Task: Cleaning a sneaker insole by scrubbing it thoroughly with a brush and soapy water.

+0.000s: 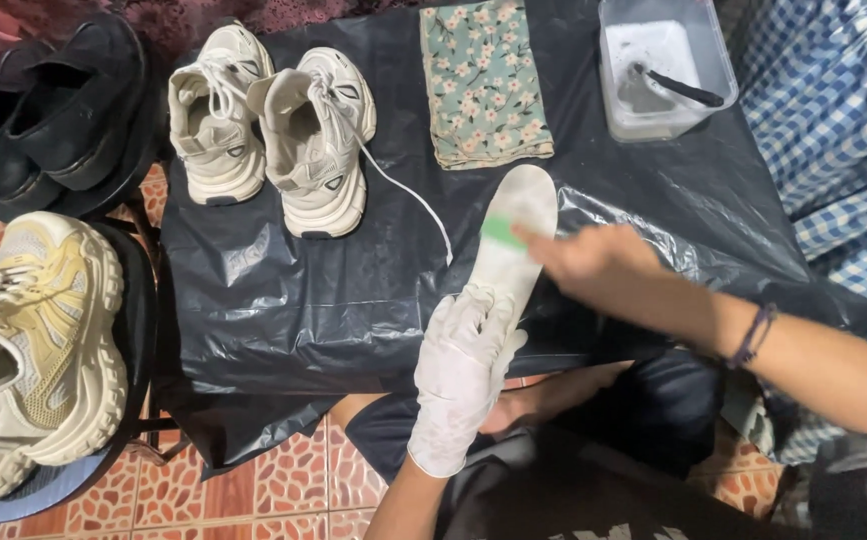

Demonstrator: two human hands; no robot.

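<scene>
No labels, signs or screens are in view. The 1 thing close to packaging is a clear rectangular plastic tub (665, 65) at the far right corner of the black plastic sheet (283, 300) covering the table. It holds whitish powder or paste and a black-handled tool. The black sheet itself looks like a flattened bin bag.

A white insole (513, 240) lies flat on the black plastic sheet (283, 300) over the worktop, its rounded toe end pointing away from the person and its heel end toward them. The heel end sits under the gloved left hand (463, 375). A small green object (501, 230), blurred, rests against the insole's upper half at the right hand (593, 262).
</scene>
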